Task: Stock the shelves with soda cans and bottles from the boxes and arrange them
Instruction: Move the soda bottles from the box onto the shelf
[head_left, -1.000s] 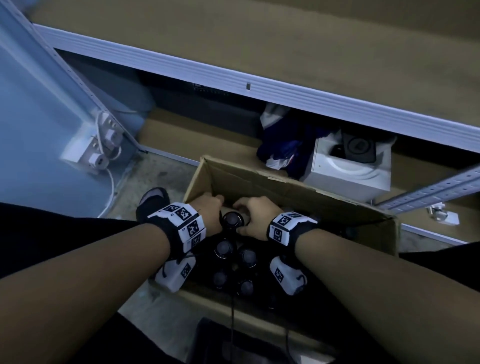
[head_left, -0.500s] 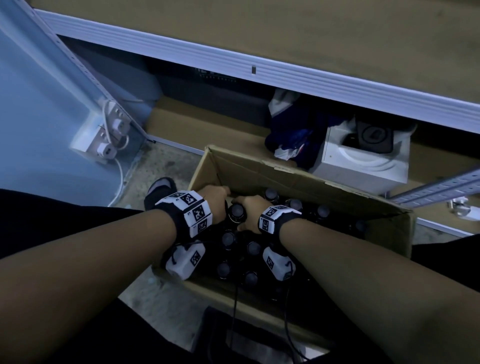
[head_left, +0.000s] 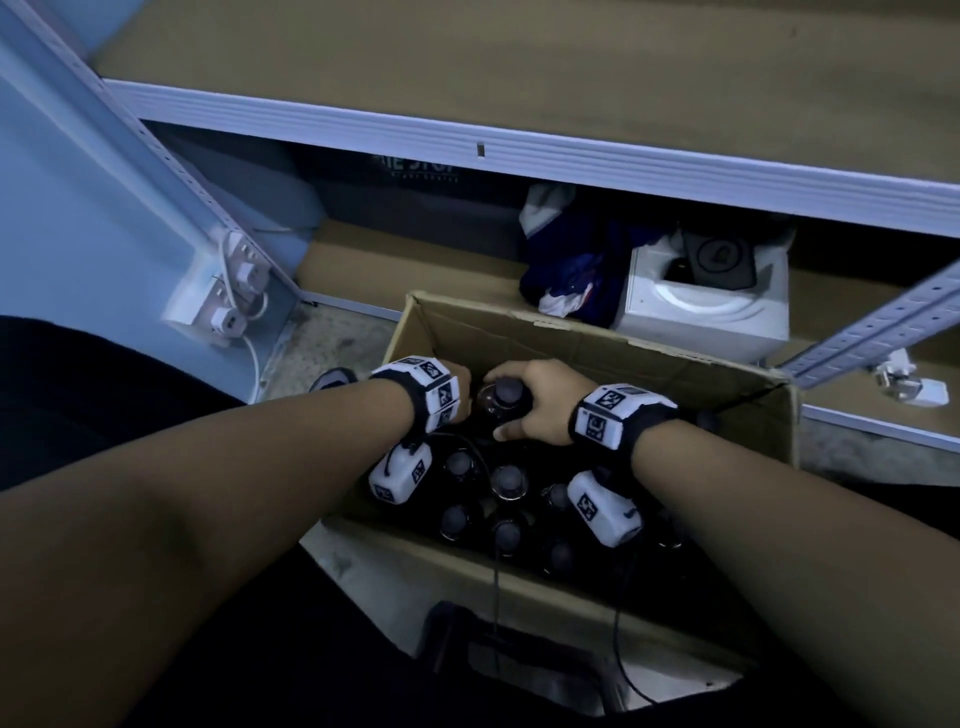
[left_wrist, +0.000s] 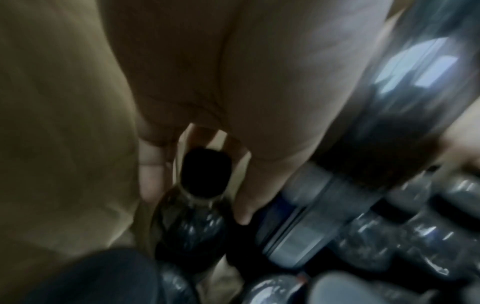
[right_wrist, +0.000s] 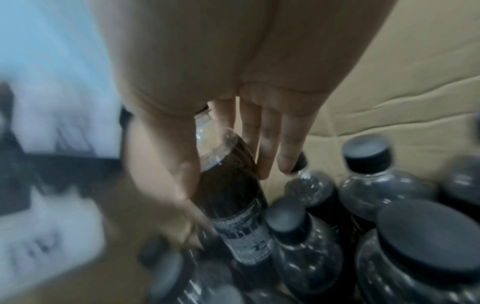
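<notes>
Bottles (head_left: 506, 480) stand capped and packed upright in the box (head_left: 571, 345) on the floor, at six o'clock of the lower shelf (head_left: 395, 260); the upper shelf (head_left: 519, 67) at twelve o'clock shows bare board. One dark bottle (head_left: 501, 402) sits higher than its neighbours, at the box's ten o'clock corner, with the right hand (head_left: 535, 402) wrapped round its shoulder: the right wrist view shows thumb on one side and fingers (right_wrist: 267, 148) on the other, so this hand grips it. The left hand (head_left: 460, 387) is mostly hidden behind its wristband in the head view; the left wrist view shows its fingers (left_wrist: 153, 176) reaching down on either side of a second bottle's cap (left_wrist: 206, 171), spread about the neck and, as far as the blur allows, not yet closed on it. The risks I would judge likeliest: the raised bottle is held high near its smooth shoulder, so it could slip through the grip or swing against the box wall as it clears the rim; the neighbours are crowded, so one may tip once its support is gone; and the wrist cables (head_left: 496, 571) hang among the caps and might snag. Compared with half a second ago, the right hand has moved from lying over the cap to clasping the bottle lower down, the bottle has risen above the others, and the left hand has slid further toward the box's corner
</notes>
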